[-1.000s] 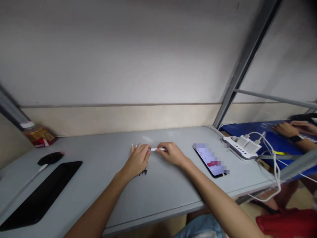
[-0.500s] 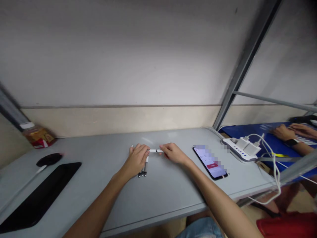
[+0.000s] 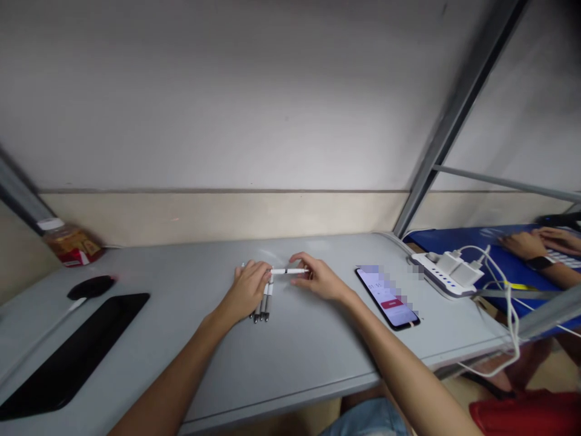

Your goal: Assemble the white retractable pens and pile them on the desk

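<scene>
A white pen [image 3: 289, 271] with a black band is held level between my two hands, just above the grey table [image 3: 290, 351]. My left hand [image 3: 247, 289] is curled, its fingertips closed on the pen's left end. My right hand [image 3: 320, 277] pinches the right end. Under my left hand lie several more pens [image 3: 262, 304] side by side, their dark tips pointing toward me.
A lit phone [image 3: 387, 297] lies right of my right hand. A white power strip [image 3: 442, 274] with chargers and cables sits at the table's right edge. A black pad [image 3: 68, 351], a black mouse [image 3: 91, 286] and a jar [image 3: 68, 243] are at the left. Another person's hands [image 3: 538, 240] rest on a blue table.
Both hands have lifted the white pen slightly, and my right hand has slid right along it, so more of the pen shows. More of the pens under my left hand is uncovered.
</scene>
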`<state>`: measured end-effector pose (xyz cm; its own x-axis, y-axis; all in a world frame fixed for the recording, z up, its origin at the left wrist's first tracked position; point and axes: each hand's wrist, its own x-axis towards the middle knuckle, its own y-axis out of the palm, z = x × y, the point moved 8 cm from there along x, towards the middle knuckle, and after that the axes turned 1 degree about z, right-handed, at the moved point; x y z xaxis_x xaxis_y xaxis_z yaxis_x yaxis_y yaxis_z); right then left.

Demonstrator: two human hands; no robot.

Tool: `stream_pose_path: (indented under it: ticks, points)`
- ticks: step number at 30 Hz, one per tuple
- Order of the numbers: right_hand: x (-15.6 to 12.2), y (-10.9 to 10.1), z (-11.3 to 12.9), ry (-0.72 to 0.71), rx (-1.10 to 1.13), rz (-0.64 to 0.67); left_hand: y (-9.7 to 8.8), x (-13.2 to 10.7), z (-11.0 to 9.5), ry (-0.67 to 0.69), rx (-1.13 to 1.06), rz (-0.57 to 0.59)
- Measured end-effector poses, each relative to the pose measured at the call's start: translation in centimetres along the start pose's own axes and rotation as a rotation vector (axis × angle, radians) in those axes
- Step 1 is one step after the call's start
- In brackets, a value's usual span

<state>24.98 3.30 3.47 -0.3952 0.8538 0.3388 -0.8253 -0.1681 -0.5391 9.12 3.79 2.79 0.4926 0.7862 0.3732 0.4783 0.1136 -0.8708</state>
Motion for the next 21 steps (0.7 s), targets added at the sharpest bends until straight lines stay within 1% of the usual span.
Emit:
stream_pose_path:
  ticks: [2,8,11,14,16,19,21]
  points:
    - [-0.1,0.0,0.4,-0.026,-0.036,0.01,0.0,0.0,0.2,-0.008,-0.007,0.008]
    - [-0.1,0.0,0.5,0.028,-0.165,0.014,-0.1,0.1,0.5,-0.009,-0.034,0.004]
    - [-0.1,0.3,0.9,-0.009,-0.181,0.019,0.0,0.3,0.7,-0.015,-0.04,0.013]
    - [-0.1,0.3,1.1,-0.039,-0.179,-0.008,-0.1,0.4,0.8,-0.023,-0.041,0.008]
    - [-0.1,0.5,0.5,0.017,-0.096,-0.002,-0.2,0.3,0.6,-0.014,-0.027,-0.016]
    - [0.1,0.9,-0.8,0.15,0.219,0.022,-0.8,0.2,-0.2,0.012,-0.031,-0.085]
    - [0.3,0.5,-1.4,0.202,0.472,-0.06,-1.2,0.2,-1.0,0.038,-0.071,-0.112]
